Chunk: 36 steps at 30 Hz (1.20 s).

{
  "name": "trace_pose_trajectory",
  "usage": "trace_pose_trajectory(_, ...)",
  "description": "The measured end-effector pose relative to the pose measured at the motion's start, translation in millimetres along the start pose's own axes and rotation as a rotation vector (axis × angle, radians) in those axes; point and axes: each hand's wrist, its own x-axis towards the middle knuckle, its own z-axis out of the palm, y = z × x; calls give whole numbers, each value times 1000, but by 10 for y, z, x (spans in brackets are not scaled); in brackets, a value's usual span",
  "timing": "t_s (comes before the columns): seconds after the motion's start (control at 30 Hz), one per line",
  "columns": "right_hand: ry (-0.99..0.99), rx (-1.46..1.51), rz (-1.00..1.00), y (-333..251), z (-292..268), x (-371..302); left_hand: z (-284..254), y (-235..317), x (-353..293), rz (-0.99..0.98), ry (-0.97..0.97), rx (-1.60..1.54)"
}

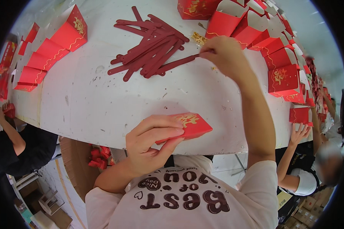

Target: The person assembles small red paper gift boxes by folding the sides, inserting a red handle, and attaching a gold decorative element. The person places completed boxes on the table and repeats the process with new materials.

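Close to the table's near edge, my left hand (153,141) grips a small red paper box (193,126) with gold print, fingers on top and thumb along its near side. Farther out to the right, my right hand (225,55) pinches the end of a dark red strap (179,63) with rounded ends. The strap's other end still touches a loose pile of similar straps (156,47) in the far middle of the table. Small gold metallic pieces (198,38) lie just beyond my right hand; some are hidden behind it.
Rows of open red boxes (252,28) crowd the far right, and more red boxes (51,49) stand at the far left of the white table (141,101). Co-workers' hands (300,133) handle boxes at the right edge; another person (23,147) works at left. A cardboard carton (74,168) stands below.
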Motion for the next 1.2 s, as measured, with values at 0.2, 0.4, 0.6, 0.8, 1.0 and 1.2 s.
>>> trace_pose_trajectory(0.2,-154,1230,311,-479,-424,-656,82,-35,49,-37,111,80)
trace_pose_trajectory(0.4,251,809,-28,-705,1,-1164,86,-29,69,-84,81,18)
trace_pose_trajectory(0.6,336,927,-25,-740,233,-1206,55,-8,47,-119,64,66)
trace_pose_trajectory(0.8,286,994,15,-614,159,-1175,60,-17,73,-35,40,162)
trace_pose_trajectory(1.0,318,396,221,409,-69,-834,29,32,159,-135,24,57)
trace_pose_trajectory(1.2,233,-4,203,541,178,-859,12,53,172,-217,4,-63)
